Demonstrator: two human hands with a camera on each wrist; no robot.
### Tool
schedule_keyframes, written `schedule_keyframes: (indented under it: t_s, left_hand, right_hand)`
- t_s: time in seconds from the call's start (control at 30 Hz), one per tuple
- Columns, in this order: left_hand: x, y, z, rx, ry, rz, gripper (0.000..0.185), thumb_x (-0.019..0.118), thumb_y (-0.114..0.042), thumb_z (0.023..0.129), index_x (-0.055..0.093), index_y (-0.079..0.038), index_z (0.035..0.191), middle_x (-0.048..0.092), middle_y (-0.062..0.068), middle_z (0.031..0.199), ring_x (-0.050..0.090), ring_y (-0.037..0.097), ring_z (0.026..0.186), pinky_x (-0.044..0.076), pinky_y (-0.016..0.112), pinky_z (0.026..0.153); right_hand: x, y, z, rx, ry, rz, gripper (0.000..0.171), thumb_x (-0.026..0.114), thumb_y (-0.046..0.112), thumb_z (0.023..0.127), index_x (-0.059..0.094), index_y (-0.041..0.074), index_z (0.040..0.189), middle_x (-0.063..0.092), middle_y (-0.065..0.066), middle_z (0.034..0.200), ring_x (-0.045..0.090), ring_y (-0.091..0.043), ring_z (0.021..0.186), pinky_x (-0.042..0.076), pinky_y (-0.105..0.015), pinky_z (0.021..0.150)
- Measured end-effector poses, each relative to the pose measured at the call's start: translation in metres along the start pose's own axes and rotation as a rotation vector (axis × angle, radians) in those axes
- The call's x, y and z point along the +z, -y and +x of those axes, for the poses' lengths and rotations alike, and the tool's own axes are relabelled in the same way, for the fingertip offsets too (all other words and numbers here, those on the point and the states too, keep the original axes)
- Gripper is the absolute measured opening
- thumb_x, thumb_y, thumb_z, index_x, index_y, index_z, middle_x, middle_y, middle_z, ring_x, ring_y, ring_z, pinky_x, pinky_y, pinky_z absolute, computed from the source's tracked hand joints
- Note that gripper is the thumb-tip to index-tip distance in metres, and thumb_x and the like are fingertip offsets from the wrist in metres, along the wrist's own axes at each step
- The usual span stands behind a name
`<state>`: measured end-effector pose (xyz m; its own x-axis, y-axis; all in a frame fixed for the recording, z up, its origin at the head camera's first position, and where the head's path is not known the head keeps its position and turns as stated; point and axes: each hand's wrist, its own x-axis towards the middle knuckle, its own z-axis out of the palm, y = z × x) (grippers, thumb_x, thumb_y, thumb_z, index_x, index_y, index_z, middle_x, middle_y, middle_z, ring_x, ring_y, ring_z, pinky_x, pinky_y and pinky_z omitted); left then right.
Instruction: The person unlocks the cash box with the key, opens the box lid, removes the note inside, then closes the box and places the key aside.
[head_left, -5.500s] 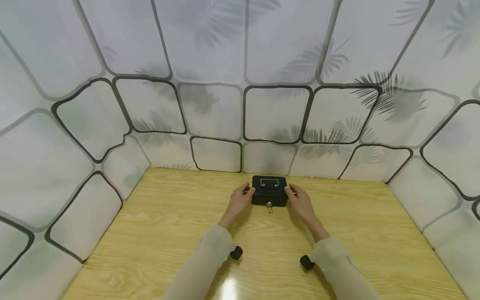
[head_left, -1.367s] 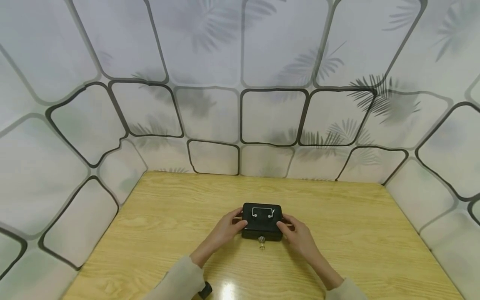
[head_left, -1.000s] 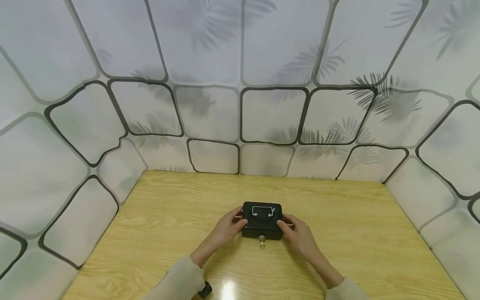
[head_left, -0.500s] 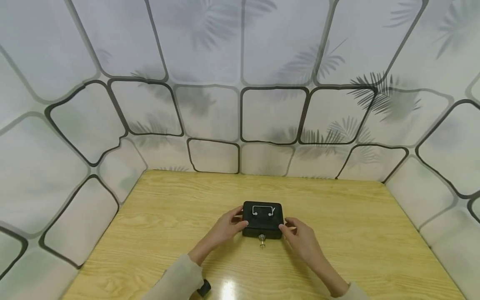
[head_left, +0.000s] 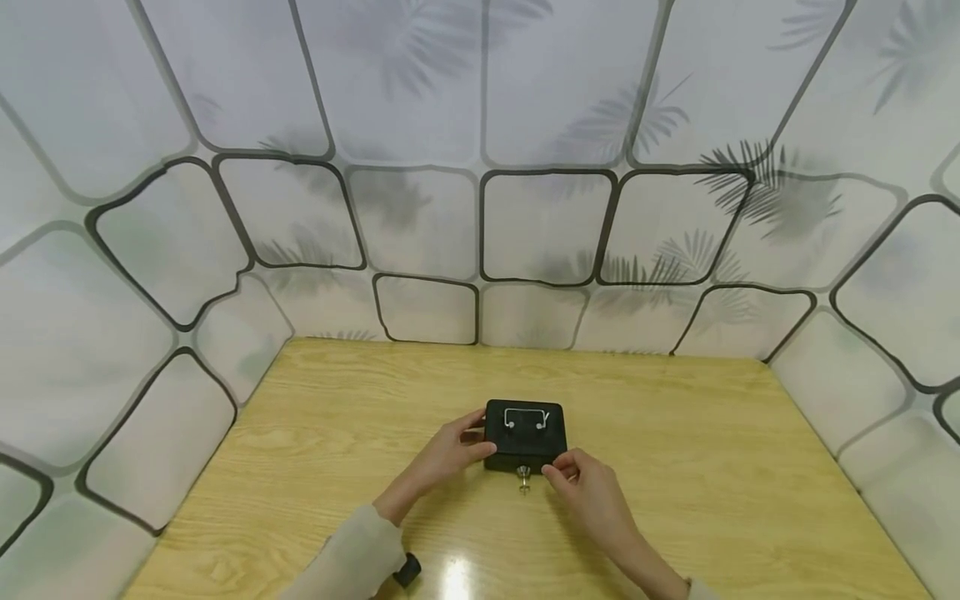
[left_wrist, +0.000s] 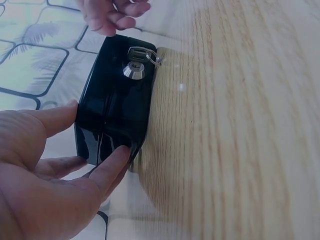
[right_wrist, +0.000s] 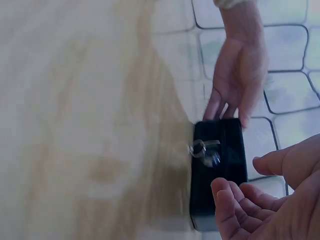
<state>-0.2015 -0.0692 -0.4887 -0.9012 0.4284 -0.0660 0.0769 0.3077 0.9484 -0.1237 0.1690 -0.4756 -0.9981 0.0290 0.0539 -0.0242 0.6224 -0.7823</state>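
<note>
A small black metal cash box [head_left: 525, 446] with a wire carry handle [head_left: 526, 410] on its lid stands on the table. A silver lock [left_wrist: 134, 71] sits in its front face, with a key [left_wrist: 137, 53] and a small ring in it. My left hand [head_left: 442, 458] holds the box's left end, thumb at the lid's edge and fingers against the side wall. By the front right corner is my right hand [head_left: 596, 496], fingers loosely bent, thumb apart from them. In the right wrist view its fingertips [right_wrist: 220, 185] overlap the box below the lock, with nothing held.
The box stands on a wood-grain table [head_left: 360, 400]. Behind it and along both sides rises a pale curtain [head_left: 420, 217] with dark outlines and leaf prints. A small black object [head_left: 407, 570] is at the left sleeve [head_left: 352, 554].
Earlier both hands drew the box from the back of the table toward me. Since then my right hand has left the right side and moved toward the key; the left hand stays put.
</note>
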Motion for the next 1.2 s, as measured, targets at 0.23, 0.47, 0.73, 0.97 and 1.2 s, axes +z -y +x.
schedule_keyframes:
  t_s: [0.23, 0.47, 0.73, 0.97, 1.2]
  left_hand:
    - [0.000, -0.004, -0.001, -0.008, -0.018, -0.006, 0.068, 0.072, -0.013, 0.099, 0.040, 0.003, 0.156, 0.052, 0.024, 0.149, 0.055, 0.041, 0.131, 0.049, 0.054, 0.107]
    - [0.001, -0.004, -0.001, -0.035, -0.022, -0.010, 0.068, 0.073, -0.015, 0.099, 0.040, 0.001, 0.156, 0.051, 0.022, 0.150, 0.055, 0.040, 0.132, 0.047, 0.054, 0.108]
    - [0.001, -0.001, -0.001, -0.016, -0.017, -0.011, 0.068, 0.071, -0.016, 0.100, 0.039, 0.002, 0.156, 0.051, 0.023, 0.150, 0.055, 0.040, 0.132, 0.047, 0.054, 0.109]
    - [0.001, -0.001, -0.002, -0.018, -0.016, -0.023, 0.068, 0.072, -0.016, 0.100, 0.039, 0.003, 0.156, 0.051, 0.024, 0.150, 0.055, 0.041, 0.132, 0.047, 0.054, 0.109]
    - [0.001, -0.004, -0.003, -0.021, -0.016, -0.033, 0.069, 0.071, -0.016, 0.100, 0.038, 0.003, 0.156, 0.051, 0.024, 0.150, 0.054, 0.040, 0.133, 0.046, 0.054, 0.109]
  right_hand:
    - [0.019, 0.000, -0.001, -0.044, 0.077, 0.021, 0.014, 0.077, 0.016, 0.094, 0.071, 0.003, 0.091, 0.064, 0.003, 0.074, 0.055, -0.010, 0.065, 0.047, -0.021, 0.054]
    - [0.031, -0.003, 0.002, -0.066, 0.144, 0.029, 0.015, 0.076, 0.015, 0.093, 0.073, 0.001, 0.090, 0.064, 0.003, 0.073, 0.053, -0.009, 0.061, 0.044, -0.020, 0.051]
    - [0.034, -0.001, 0.005, -0.089, 0.146, 0.010, 0.016, 0.076, 0.016, 0.094, 0.074, 0.004, 0.083, 0.058, 0.007, 0.064, 0.048, -0.006, 0.054, 0.037, -0.018, 0.045]
    - [0.035, -0.001, 0.007, -0.087, 0.148, 0.008, 0.016, 0.076, 0.013, 0.093, 0.075, 0.004, 0.080, 0.057, 0.008, 0.061, 0.047, -0.005, 0.052, 0.035, -0.018, 0.044]
    - [0.036, -0.001, 0.008, -0.081, 0.157, 0.009, 0.017, 0.074, 0.013, 0.093, 0.076, 0.005, 0.079, 0.053, 0.010, 0.058, 0.045, -0.005, 0.050, 0.033, -0.018, 0.043]
